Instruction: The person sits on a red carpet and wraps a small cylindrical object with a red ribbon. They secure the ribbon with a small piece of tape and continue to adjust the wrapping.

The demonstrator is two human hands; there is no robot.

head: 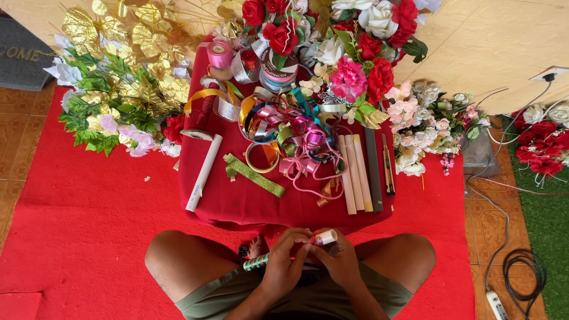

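— What is in the hands?
— A small pink ribbon spool [325,237], pinched in the right hand [341,261] above the lap; the left hand [283,264] closes its grip on a glittery green stick [256,262].
— And beyond?
— A low red bench [237,201] strewn with tangled ribbons [302,139], paper rolls [354,172], artificial flowers [355,53].

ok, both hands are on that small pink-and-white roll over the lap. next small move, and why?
Probably peel a short length free from the small pink-and-white roll. The left hand and the right hand both pinch at it, fingertips meeting at its edge, and a green glittery stick lies under the left hand, seemingly waiting to be wrapped. Whether an end is already loose cannot be told.
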